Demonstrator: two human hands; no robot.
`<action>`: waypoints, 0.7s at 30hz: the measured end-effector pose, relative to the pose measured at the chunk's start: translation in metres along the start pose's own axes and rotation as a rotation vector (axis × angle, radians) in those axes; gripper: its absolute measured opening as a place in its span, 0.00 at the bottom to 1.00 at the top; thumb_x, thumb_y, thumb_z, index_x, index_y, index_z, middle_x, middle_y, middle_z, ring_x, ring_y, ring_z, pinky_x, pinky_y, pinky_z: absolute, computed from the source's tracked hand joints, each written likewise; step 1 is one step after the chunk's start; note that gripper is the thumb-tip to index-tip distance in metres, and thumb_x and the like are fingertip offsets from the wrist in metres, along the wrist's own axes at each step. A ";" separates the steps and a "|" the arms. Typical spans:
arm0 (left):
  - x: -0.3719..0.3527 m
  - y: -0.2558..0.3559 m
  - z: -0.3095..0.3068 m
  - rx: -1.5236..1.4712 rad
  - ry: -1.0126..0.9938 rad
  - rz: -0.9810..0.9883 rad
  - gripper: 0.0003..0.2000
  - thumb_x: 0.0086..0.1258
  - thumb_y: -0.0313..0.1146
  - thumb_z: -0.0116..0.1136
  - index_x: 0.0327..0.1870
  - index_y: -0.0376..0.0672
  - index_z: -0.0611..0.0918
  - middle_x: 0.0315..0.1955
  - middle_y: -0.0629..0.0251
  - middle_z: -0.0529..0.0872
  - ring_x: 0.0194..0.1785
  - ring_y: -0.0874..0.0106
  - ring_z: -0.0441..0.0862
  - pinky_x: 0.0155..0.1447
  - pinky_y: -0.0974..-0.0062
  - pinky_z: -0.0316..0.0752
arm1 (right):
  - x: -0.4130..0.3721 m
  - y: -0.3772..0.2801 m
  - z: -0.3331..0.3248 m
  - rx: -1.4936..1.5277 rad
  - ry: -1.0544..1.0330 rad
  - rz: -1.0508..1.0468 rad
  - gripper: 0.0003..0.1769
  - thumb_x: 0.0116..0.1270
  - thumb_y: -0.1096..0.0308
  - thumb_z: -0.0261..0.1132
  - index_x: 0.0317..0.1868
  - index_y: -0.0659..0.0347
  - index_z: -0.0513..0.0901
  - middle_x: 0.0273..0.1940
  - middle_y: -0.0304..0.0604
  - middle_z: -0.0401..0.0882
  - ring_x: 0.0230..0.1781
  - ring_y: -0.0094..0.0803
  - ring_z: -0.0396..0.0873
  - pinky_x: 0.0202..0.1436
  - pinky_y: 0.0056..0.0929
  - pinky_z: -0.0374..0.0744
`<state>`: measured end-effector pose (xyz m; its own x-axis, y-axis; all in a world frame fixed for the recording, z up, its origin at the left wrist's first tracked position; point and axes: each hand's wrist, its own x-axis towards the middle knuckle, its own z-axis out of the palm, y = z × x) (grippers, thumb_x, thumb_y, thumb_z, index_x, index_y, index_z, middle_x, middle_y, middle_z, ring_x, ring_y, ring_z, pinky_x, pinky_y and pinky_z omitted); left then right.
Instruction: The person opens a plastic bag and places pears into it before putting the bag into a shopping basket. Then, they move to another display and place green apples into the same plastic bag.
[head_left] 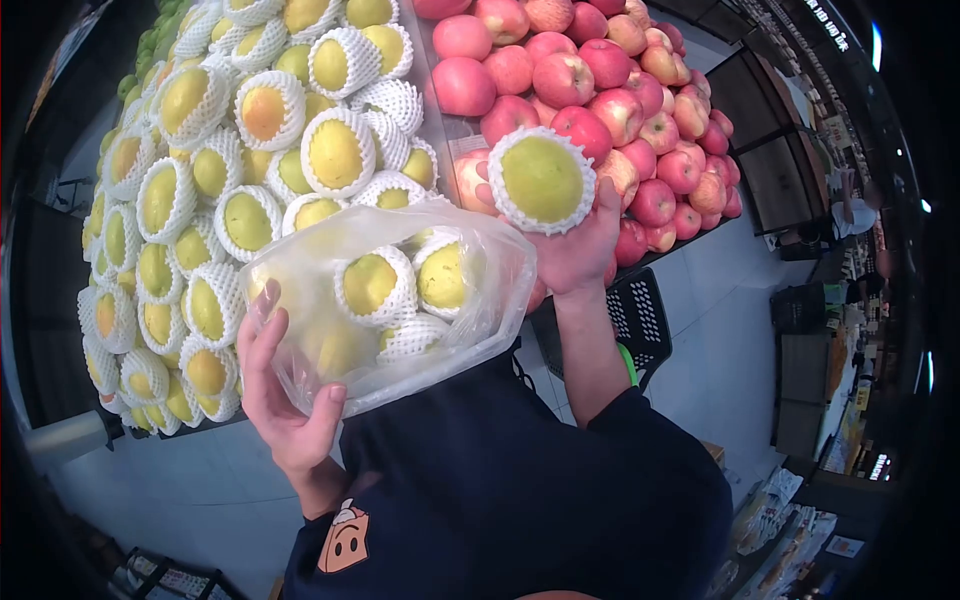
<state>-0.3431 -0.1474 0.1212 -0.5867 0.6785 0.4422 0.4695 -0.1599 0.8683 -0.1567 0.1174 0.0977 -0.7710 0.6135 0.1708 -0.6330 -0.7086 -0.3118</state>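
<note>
A clear plastic bag (500, 335) with several yellow-green fruits in white foam nets inside rests against my front. My left hand (285, 410) supports the bag from its left side, fingers spread along the outside and thumb at the lower edge. To the right of the bag's mouth, my right hand (575, 250) holds up one round yellow-green fruit (542, 178) in a foam net. Its palm is beneath the fruit, with fingertips showing at the left and the thumb at the right. The exact kind of fruit is not certain.
Foam-netted yellow fruits (250, 220) are piled on the stand at the left. Red apples (640, 150) heap up beside them at the right. A dark perforated basket (637, 315) stands below on the right. Store shelves (840, 380) line the far right.
</note>
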 end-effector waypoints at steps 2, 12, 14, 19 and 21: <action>0.001 0.000 -0.001 -0.015 -0.024 0.000 0.37 0.55 0.37 0.67 0.69 0.32 0.73 0.71 0.41 0.69 0.76 0.51 0.64 0.78 0.54 0.54 | -0.004 -0.003 0.001 -0.058 0.050 -0.016 0.40 0.75 0.42 0.48 0.77 0.60 0.60 0.75 0.54 0.61 0.73 0.58 0.65 0.70 0.65 0.70; 0.005 0.012 0.005 -0.181 -0.030 -0.065 0.42 0.51 0.28 0.62 0.73 0.24 0.64 0.72 0.39 0.68 0.77 0.54 0.63 0.79 0.60 0.53 | -0.017 -0.026 0.044 -0.447 -0.534 -0.130 0.59 0.57 0.41 0.67 0.79 0.64 0.49 0.76 0.64 0.51 0.76 0.63 0.55 0.75 0.66 0.60; 0.006 0.006 -0.003 -0.100 -0.119 -0.003 0.45 0.55 0.35 0.63 0.74 0.23 0.60 0.73 0.36 0.63 0.78 0.52 0.60 0.80 0.58 0.51 | -0.022 -0.001 0.049 -0.569 -0.544 -0.085 0.66 0.46 0.36 0.75 0.76 0.66 0.54 0.71 0.66 0.59 0.72 0.63 0.62 0.71 0.66 0.67; 0.008 0.020 0.001 -0.171 -0.125 0.010 0.44 0.45 0.22 0.52 0.73 0.22 0.62 0.73 0.38 0.65 0.79 0.53 0.60 0.80 0.62 0.49 | 0.014 0.027 0.112 -1.503 -0.679 0.147 0.39 0.50 0.55 0.73 0.61 0.66 0.75 0.57 0.57 0.77 0.56 0.49 0.80 0.61 0.40 0.77; 0.009 0.024 0.001 -0.195 -0.123 0.021 0.44 0.45 0.21 0.51 0.74 0.21 0.62 0.73 0.38 0.65 0.79 0.54 0.59 0.80 0.63 0.48 | 0.016 0.045 0.116 -1.791 -0.601 0.264 0.38 0.46 0.62 0.73 0.60 0.64 0.76 0.57 0.51 0.77 0.57 0.47 0.79 0.62 0.37 0.75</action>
<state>-0.3363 -0.1444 0.1452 -0.4875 0.7539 0.4404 0.3373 -0.3026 0.8915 -0.2058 0.0549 0.1947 -0.9901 0.1017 0.0971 -0.0112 0.6309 -0.7758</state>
